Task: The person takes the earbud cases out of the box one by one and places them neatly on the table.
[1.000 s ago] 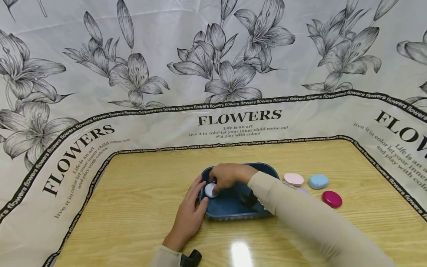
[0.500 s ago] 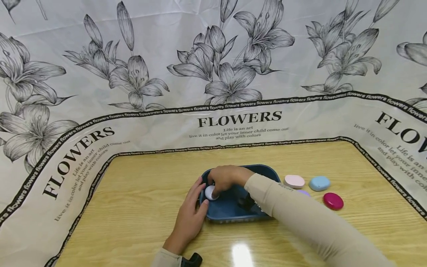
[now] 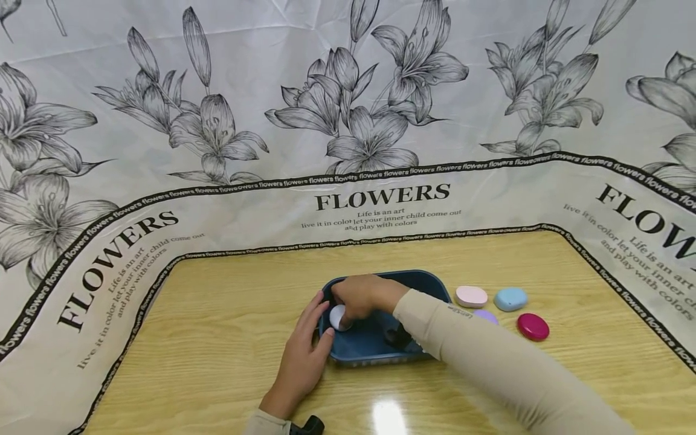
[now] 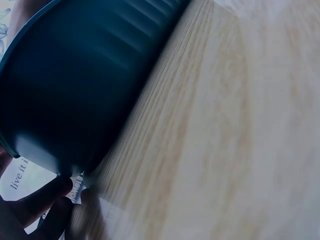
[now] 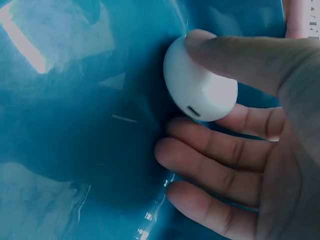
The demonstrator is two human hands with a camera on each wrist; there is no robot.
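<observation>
A dark blue plastic basin (image 3: 359,345) stands on the table. Inside its left end, my right hand (image 3: 365,296) pinches a white rounded oval case (image 3: 337,318) between thumb and fingers. In the right wrist view, the case (image 5: 197,82) shows a small dark slot on its edge and is close to the basin wall; the thumb lies over it, and the other fingers are below. My left hand (image 3: 299,362) rests against the left end of the basin, fingers fairly straight along the outside. Its fingertips (image 4: 60,185) touch the basin's outer corner in the left wrist view.
Right of the basin lie a pink oval case (image 3: 471,296), a light blue one (image 3: 511,299), a crimson one (image 3: 533,327) and a purple one (image 3: 486,316), partly hidden by the right sleeve (image 3: 478,344). A floral printed cloth (image 3: 380,211) borders the wooden table (image 3: 217,314).
The head view shifts slightly, so everything appears a little further left. Both hands keep their places at the basin, and the right hand still holds the white case.
</observation>
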